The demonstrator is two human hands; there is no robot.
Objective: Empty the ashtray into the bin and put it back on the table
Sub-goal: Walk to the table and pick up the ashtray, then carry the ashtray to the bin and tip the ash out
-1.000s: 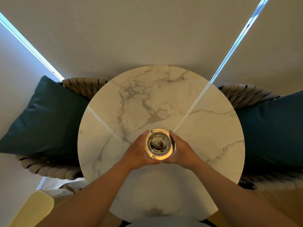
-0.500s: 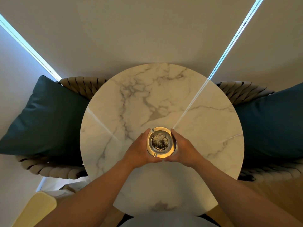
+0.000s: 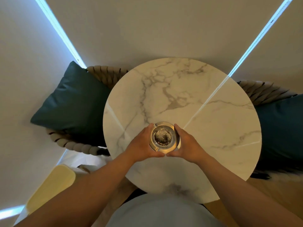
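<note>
A round golden metal ashtray [image 3: 164,137] with dark ash in its bowl is over the near middle of a round white marble table [image 3: 180,95]. My left hand [image 3: 141,145] cups its left side and my right hand [image 3: 188,144] cups its right side; the thumbs meet under its near rim. Whether the ashtray rests on the table or is just above it I cannot tell. No bin is in view.
A woven rope chair with a dark teal cushion [image 3: 73,102] stands left of the table, another teal cushion [image 3: 282,128] on a chair to the right. A pale yellow cushioned seat [image 3: 50,185] is at the near left. Wooden floor [image 3: 278,189] shows at the near right.
Both hands keep their hold on the ashtray. The view has shifted so the table sits further right and lower in the picture; the ashtray stays between the hands.
</note>
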